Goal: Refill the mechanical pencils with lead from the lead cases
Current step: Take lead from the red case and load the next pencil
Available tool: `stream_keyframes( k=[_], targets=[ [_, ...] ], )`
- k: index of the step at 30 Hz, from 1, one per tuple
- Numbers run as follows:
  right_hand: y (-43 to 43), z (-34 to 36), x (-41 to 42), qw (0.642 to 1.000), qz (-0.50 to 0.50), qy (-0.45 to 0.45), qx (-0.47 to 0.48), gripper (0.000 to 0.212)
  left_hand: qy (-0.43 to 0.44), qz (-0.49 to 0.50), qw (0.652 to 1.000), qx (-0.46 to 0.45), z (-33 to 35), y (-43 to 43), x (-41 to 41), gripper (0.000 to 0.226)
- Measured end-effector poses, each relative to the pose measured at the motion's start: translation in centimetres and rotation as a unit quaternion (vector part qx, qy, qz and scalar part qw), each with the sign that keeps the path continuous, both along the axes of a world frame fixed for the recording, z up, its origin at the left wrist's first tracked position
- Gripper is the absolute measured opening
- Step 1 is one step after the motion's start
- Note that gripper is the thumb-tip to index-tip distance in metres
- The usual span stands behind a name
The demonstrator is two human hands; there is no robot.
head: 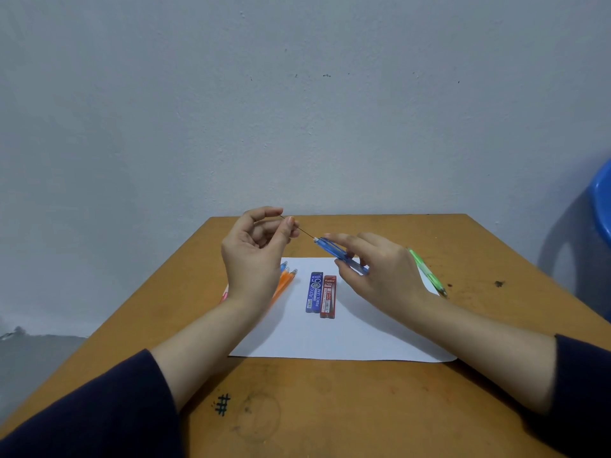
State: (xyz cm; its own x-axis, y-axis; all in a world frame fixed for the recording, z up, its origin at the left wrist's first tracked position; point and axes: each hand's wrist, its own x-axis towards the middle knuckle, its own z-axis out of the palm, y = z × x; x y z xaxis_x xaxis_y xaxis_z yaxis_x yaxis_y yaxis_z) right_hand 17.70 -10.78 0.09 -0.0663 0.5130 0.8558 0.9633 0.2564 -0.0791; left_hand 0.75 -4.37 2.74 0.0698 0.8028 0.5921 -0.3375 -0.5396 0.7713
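Note:
My left hand (pixel 256 252) pinches a thin dark lead (pixel 305 233) between thumb and forefinger, above the table. The lead's lower end meets the open back end of a blue mechanical pencil (pixel 334 251), which my right hand (pixel 380 271) holds tilted between thumb and fingers. On the white paper (pixel 334 338) below lie a blue lead case (pixel 314 292) and a red lead case (pixel 328 296), side by side. Orange pencils (pixel 285 282) lie partly hidden behind my left wrist. A green pencil (pixel 426 271) rests at the paper's right edge.
The wooden table (pixel 297 408) stands against a grey wall, with pen marks near its front. A blue plastic chair (pixel 600 206) is at the far right. A bit of pink (pixel 224 295) shows left of my left wrist.

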Motion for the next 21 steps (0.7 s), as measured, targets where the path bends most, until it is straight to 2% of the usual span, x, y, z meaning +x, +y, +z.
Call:
stream_keyframes(
  k=[17, 21],
  targets=[
    [-0.11, 0.11, -0.11, 1.000, 0.008, -0.003, 0.005, 0.035, 0.046, -0.024, 0.998, 0.020, -0.41, -0.18, 0.08, 0.015],
    [-0.24, 0.17, -0.39, 1.000, 0.016, 0.012, 0.005, 0.036, 0.061, -0.042, 0.997, 0.003, -0.69, -0.23, 0.38, 0.022]
  ],
)
